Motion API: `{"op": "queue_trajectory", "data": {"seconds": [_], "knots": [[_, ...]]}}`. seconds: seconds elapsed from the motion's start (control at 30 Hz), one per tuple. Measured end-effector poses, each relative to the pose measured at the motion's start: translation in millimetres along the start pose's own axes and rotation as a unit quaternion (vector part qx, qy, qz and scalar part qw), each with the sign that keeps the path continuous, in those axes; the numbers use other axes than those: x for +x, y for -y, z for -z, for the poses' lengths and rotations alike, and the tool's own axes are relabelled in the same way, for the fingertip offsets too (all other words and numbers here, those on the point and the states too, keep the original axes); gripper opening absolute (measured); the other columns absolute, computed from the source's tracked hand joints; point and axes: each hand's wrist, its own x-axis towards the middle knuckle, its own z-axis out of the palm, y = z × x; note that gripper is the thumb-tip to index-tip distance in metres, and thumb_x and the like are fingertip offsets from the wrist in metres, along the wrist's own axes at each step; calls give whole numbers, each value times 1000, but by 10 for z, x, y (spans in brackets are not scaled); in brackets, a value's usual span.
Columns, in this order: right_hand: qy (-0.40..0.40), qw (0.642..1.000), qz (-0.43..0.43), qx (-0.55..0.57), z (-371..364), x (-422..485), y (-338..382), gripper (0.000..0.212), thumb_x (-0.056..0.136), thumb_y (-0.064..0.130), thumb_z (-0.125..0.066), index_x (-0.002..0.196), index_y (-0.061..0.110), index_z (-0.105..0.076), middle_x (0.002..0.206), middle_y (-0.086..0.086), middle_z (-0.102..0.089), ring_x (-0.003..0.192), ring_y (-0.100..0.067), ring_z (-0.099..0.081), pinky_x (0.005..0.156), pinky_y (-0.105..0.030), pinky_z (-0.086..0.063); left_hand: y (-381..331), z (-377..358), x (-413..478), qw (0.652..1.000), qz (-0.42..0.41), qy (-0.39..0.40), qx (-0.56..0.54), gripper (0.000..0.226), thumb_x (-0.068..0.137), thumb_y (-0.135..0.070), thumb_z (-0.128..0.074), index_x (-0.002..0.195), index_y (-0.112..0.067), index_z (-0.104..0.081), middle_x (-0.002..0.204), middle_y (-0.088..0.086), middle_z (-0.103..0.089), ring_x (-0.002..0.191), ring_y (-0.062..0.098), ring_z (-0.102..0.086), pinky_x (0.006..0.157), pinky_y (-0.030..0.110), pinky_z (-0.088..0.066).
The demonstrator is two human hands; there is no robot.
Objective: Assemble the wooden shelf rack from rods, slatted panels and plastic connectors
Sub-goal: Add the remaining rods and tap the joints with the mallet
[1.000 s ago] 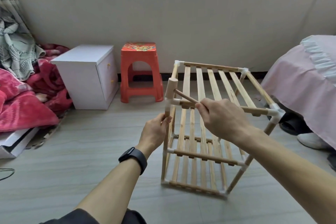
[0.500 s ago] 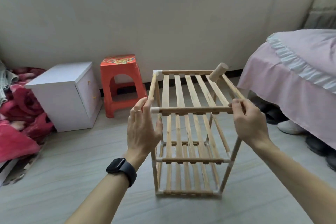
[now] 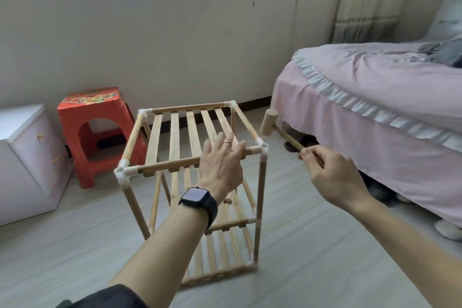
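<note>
One white box-shaped cabinet point(image 3: 22, 157) stands at the left edge, with one red plastic stool point(image 3: 95, 117) just beside it against the wall. The light wooden shelf rack point(image 3: 175, 137) stands upright on the grey floor in the middle, showing three slatted tiers. Its top tier has five slats and four white plastic connectors point(image 3: 122, 172), one at each corner. The left hand point(image 3: 222, 160), with a black smartwatch point(image 3: 197, 199) on its wrist and one ring, lies wide with straight, spread fingers over the top front rod near the right front corner. The right hand point(image 3: 330, 175) pinches the handle end of one small wooden mallet point(image 3: 268, 122), whose head is raised just right of the rack, apart from it. One bed with a pink sheet point(image 3: 375, 97) fills the right.
</note>
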Motion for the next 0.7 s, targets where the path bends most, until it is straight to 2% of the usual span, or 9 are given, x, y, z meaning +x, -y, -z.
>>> {"op": "queue_trajectory", "data": {"seconds": [0.1, 0.23, 0.27, 0.37, 0.43, 0.5, 0.6, 0.63, 0.7], "knots": [[31, 999, 5, -42, 83, 38, -20, 33, 102, 44, -47, 90, 24, -70, 63, 15, -63, 65, -7, -59, 58, -36, -47, 16, -69, -19, 999, 25, -27, -14, 40, 99, -16, -45, 136, -30, -48, 138, -2, -58, 133, 21, -47, 111, 40, -35], [-105, 992, 48, 59, 178, 62, 20, 27, 104, 42, -46, 96, 27, -68, 72, 0, -70, 74, -13, -64, 65, -30, -50, 34, -105, -26, 998, 28, -45, -22, 35, 99, -15, -42, 130, -29, -51, 134, -5, -61, 130, 19, -51, 109, 39, -37], [-99, 992, 58, 43, 185, 67, 25, 29, 105, 41, -45, 97, 25, -67, 71, -2, -69, 72, -17, -64, 66, -34, -51, 28, -98, -22, 998, 29, -43, -24, 35, 98, -14, -43, 129, -29, -52, 133, -5, -62, 129, 19, -52, 108, 39, -37], [46, 993, 52, -98, 142, 53, 16, 32, 103, 41, -46, 90, 22, -68, 61, 4, -61, 66, -22, -61, 64, -44, -51, 5, -103, -16, 998, 36, -45, -16, 37, 99, -13, -44, 132, -28, -52, 134, -4, -62, 129, 20, -52, 106, 38, -38], [1, 996, 62, -65, 145, 53, 28, 26, 103, 39, -49, 91, 25, -68, 58, 8, -60, 61, -12, -59, 59, -38, -48, 1, -120, -15, 998, 39, -45, -9, 37, 99, -13, -43, 132, -28, -52, 133, -4, -62, 127, 19, -53, 105, 38, -38], [-60, 996, 65, -17, 147, 57, 38, 24, 104, 38, -49, 97, 25, -67, 64, 7, -65, 64, -12, -61, 60, -36, -48, 5, -130, -9, 998, 39, -47, -4, 37, 99, -13, -42, 132, -27, -52, 132, -4, -62, 126, 20, -54, 104, 38, -39], [46, 994, 30, -96, 134, 57, 61, 31, 103, 42, -46, 92, 24, -69, 68, 6, -66, 72, -19, -62, 69, -42, -53, 1, -132, -12, 998, 40, -51, -7, 37, 100, -13, -42, 133, -27, -52, 129, -4, -63, 124, 20, -54, 104, 38, -39], [46, 994, 23, -100, 121, 48, 60, 31, 103, 42, -47, 90, 24, -69, 66, 8, -65, 71, -17, -62, 68, -42, -53, 0, -133, -18, 998, 40, -52, -10, 36, 101, -14, -42, 133, -26, -52, 129, -4, -63, 124, 20, -55, 103, 38, -39], [-29, 998, 31, -47, 106, 27, 44, 27, 103, 41, -47, 89, 26, -65, 60, 10, -61, 64, -11, -59, 63, -38, -49, 5, -135, -25, 998, 37, -52, -14, 36, 102, -14, -41, 134, -27, -52, 129, -4, -63, 124, 20, -54, 104, 38, -39]]}}
